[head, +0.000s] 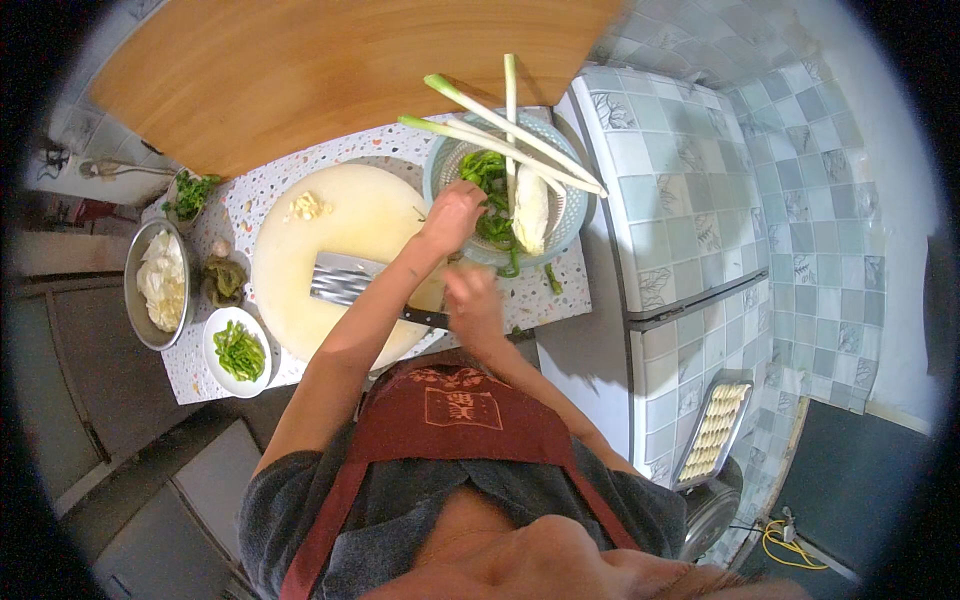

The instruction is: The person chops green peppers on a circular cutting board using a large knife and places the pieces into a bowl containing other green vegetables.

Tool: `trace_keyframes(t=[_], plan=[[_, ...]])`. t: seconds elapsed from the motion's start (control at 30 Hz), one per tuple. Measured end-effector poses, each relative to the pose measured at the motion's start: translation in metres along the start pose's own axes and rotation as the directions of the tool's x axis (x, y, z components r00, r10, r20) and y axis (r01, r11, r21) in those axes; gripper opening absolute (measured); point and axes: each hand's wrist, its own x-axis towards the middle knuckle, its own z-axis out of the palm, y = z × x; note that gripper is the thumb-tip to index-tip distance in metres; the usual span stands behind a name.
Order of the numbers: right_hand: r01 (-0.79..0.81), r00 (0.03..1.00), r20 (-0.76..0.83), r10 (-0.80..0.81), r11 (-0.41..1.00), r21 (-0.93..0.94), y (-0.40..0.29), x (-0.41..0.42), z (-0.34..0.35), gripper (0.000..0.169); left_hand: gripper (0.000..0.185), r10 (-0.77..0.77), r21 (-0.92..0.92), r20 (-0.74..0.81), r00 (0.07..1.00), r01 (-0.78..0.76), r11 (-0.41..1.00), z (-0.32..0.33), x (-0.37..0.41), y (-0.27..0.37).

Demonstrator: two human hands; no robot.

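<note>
My left hand (454,214) is at the near left rim of a light-blue plastic basket (579,225), fingers bent beside green peppers (495,228); whether it grips one is hidden. Blurred and curled, my right hand (472,296) is just below it, near the end of the cleaver's black handle; its fingertips are unclear. The cleaver (341,279) lies flat on a round cutting board (292,247), its handle partly passing under my left forearm. Chopped pale pieces, perhaps garlic, (307,205) lie at the board's upper left. Long scallions (517,135) and a pale cabbage-like vegetable (531,214) rest in the basket.
Left of the board are a metal bowl (187,300) with pale food, a white plate (259,381) of cut green peppers, dark greens (223,281) and leafy herbs (191,193). A pepper piece (553,279) lies right of my hands. A tile-patterned refrigerator (667,202) borders the counter.
</note>
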Motion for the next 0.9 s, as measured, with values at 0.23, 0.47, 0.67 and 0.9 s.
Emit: trace_keyframes(t=[0.23, 0.47, 0.67, 0.9], plan=[[-0.344, 0.916, -0.313, 0.251, 0.893, -0.290, 0.102, 0.071, -0.045, 0.065, 0.032, -0.155, 0.084, -0.146, 0.977, 0.169, 0.982, 0.033, 0.049, -0.013], [-0.562, 0.812, -0.060, 0.580, 0.806, 0.185, 0.157, 0.090, -0.081, 0.063, 0.036, -0.118, 0.389, 0.186, 0.975, 0.037, 0.921, 0.051, 0.052, -0.053], [-0.513, 0.857, 0.032, 0.514, 0.848, 0.134, 0.165, 0.086, -0.143, 0.042, 0.017, -0.110, 0.432, 0.229, 0.967, 0.000, 0.902, 0.046, 0.054, -0.056], [-0.383, 0.923, -0.006, 0.384, 0.919, -0.088, 0.121, 0.081, -0.163, 0.042, 0.007, 0.120, 0.351, 0.308, 0.944, -0.230, 0.908, 0.030, 0.063, -0.020]])
